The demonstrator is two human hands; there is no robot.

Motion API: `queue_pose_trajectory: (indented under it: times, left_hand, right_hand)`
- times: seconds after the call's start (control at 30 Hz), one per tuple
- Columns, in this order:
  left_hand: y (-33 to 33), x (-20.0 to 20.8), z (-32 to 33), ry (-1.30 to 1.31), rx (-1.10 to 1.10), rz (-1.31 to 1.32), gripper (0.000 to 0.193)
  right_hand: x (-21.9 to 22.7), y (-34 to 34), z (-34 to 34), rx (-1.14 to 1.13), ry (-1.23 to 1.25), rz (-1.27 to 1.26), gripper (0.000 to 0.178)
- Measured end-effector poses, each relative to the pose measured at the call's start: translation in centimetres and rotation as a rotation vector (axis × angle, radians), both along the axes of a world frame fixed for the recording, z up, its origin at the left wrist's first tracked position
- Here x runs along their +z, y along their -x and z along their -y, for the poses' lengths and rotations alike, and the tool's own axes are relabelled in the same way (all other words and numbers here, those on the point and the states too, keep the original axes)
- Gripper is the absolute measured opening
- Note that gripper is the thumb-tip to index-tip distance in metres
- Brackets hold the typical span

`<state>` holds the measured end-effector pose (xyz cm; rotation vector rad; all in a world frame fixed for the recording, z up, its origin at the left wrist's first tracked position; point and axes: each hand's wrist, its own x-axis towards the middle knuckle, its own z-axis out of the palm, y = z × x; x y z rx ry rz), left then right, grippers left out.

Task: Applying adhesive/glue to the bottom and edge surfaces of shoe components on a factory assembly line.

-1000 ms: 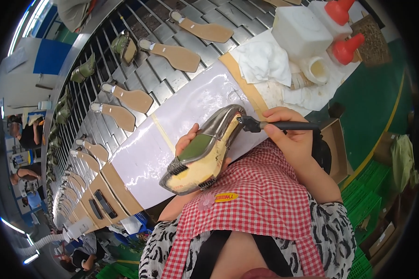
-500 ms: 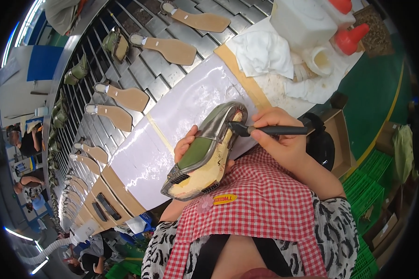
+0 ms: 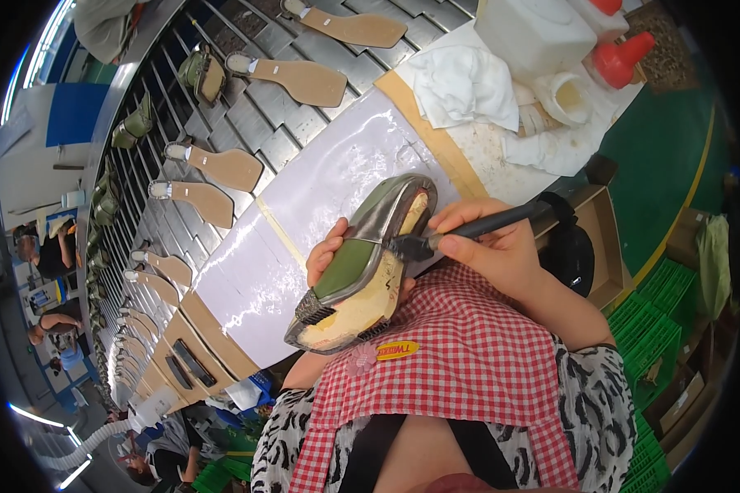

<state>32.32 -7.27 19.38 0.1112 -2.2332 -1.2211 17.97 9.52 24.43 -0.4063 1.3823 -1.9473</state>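
My left hand [image 3: 324,253] is wrapped around a green and dark silver shoe upper [image 3: 347,269], which lies tilted with its pale yellowish underside facing up to the right. Fingers show on the shoe's left side, and the palm is hidden beneath it. In my right hand [image 3: 497,256] is a black-handled brush [image 3: 501,220], pinched between thumb and fingers. Its dark bristles touch the edge where the upper meets the underside, around mid-shoe. Under the shoe's far end is a glossy white work sheet [image 3: 247,287].
Tan insoles [image 3: 298,83] and green shoe uppers [image 3: 131,123] sit on a slatted metal conveyor [image 3: 263,135] beyond the sheet. At the far right are a white cloth [image 3: 460,86], a white jug [image 3: 534,37], an open pot [image 3: 569,103] and a red-topped bottle [image 3: 617,62]. Green crates [image 3: 645,337] stand right.
The brush has slid along the shoe's edge, from near the far end toward the middle. Its handle is now more slanted, and the shoe stays almost in place.
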Motion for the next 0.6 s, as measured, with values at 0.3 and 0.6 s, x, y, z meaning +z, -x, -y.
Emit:
queue_pose_trajectory:
  times: [0.3,0.6]
  left_hand:
    - [0.7,0.6,0.3,-0.133,0.005,0.007,0.104]
    - [7.1,6.2,12.2,-1.44,-0.213,-0.203,0.061]
  right_hand:
    - [1.5,1.1,-0.2,0.052,-0.056,-0.55,0.013]
    - [3.9,1.9,-2.5,-0.165,0.127,-0.325,0.015]
